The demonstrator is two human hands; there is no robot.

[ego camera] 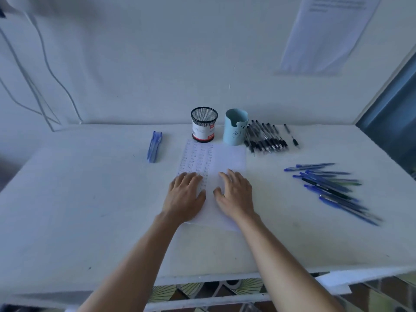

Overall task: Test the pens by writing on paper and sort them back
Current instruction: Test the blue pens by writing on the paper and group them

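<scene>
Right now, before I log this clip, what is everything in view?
table: one, white, under everything
paper: one, white with writing, centre
mesh cup: one, black, behind paper
blue cup: one, light blue, beside mesh cup
black pens: bunch, black, right of blue cup
lone pen: one, black, right of black pens
right pens: pile, mostly blue, table right
left pens: few, blue, table left
sheet: one, white, wall
cables: several, white, left wall
left hand: one, flat on paper
right hand: one, flat on paper

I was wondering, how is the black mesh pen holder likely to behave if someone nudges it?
The black mesh pen holder stands upright and looks empty, so it is probably light and may slide or tip. Being round, it would likely roll once toppled.
</scene>
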